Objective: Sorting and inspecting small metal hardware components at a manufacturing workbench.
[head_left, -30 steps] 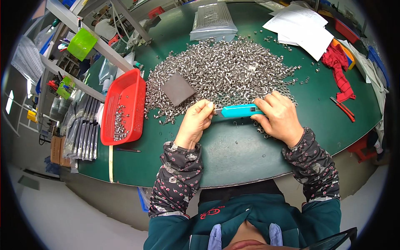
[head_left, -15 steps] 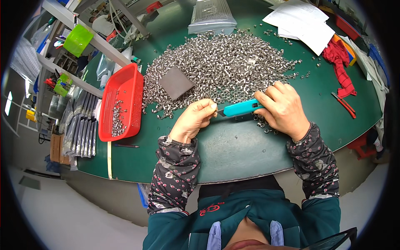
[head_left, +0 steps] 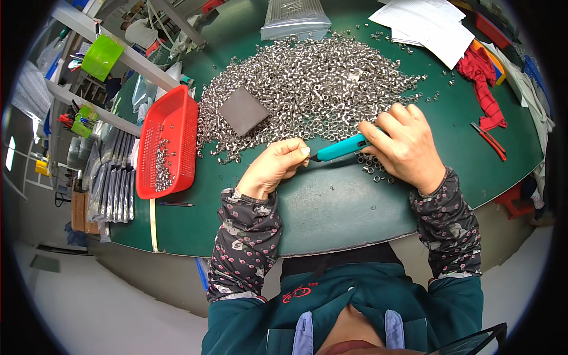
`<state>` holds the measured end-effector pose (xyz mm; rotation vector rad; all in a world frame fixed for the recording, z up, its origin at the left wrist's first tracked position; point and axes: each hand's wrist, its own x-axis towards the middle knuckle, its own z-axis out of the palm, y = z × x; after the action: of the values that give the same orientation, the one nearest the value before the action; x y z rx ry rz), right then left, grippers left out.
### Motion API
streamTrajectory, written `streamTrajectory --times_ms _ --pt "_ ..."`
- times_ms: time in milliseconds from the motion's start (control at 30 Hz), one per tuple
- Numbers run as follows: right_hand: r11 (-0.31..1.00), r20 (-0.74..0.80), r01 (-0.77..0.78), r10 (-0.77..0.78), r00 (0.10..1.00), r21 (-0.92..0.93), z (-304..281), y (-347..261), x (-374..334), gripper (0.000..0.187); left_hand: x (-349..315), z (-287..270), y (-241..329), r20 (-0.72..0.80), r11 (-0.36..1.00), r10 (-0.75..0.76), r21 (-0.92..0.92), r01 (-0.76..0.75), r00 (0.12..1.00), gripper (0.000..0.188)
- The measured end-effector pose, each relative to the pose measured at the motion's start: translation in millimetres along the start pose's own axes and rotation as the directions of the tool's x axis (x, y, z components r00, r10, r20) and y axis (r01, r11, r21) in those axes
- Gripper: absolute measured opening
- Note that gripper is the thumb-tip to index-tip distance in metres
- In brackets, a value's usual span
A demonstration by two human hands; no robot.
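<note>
My right hand is closed round a teal utility knife, held nearly level over the near part of the table. The knife's dark tip points left and meets the fingertips of my left hand. Thumb and forefinger of that hand pinch a small metal ring, mostly hidden by the fingers. Just beyond both hands spreads a large heap of small shiny metal rings. A dark grey square block lies on the heap's left side. A few loose rings lie below my right hand.
A red plastic basket with some rings stands left on the green table. Clear plastic bags lie at the back, white papers back right. Red-handled pliers and a red cloth lie right; a pen lies left.
The knife is tilted a little more, its right end higher, and my right hand has risen slightly. My left hand keeps its pinch. The whole view has shifted slightly.
</note>
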<state>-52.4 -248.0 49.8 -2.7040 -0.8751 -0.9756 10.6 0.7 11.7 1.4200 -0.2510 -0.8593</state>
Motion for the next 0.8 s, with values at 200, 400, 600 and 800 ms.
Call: streamTrajectory --times_ms 200,400,600,800 --pt "0.999 -0.044 0.018 -0.019 0.999 -0.031 2 2 0 0.028 3 -3 -2 0.048 1.0 -0.008 0.028 0.007 0.999 0.013" --pt "0.999 -0.064 0.0 -0.003 0.998 -0.045 0 4 2 0.028 5 0 -3 -0.041 0.991 0.102 -0.083 -0.105 0.994 0.012" --pt "0.962 -0.006 -0.215 0.219 0.976 0.165 7 6 -5 0.029 7 3 -5 -0.153 0.911 0.295 -0.252 -0.326 0.943 0.01" --pt "0.819 0.128 -0.39 0.372 0.919 0.42 20 1 -12 0.027 9 4 -5 -0.227 0.848 0.388 -0.29 -0.443 0.893 0.012"
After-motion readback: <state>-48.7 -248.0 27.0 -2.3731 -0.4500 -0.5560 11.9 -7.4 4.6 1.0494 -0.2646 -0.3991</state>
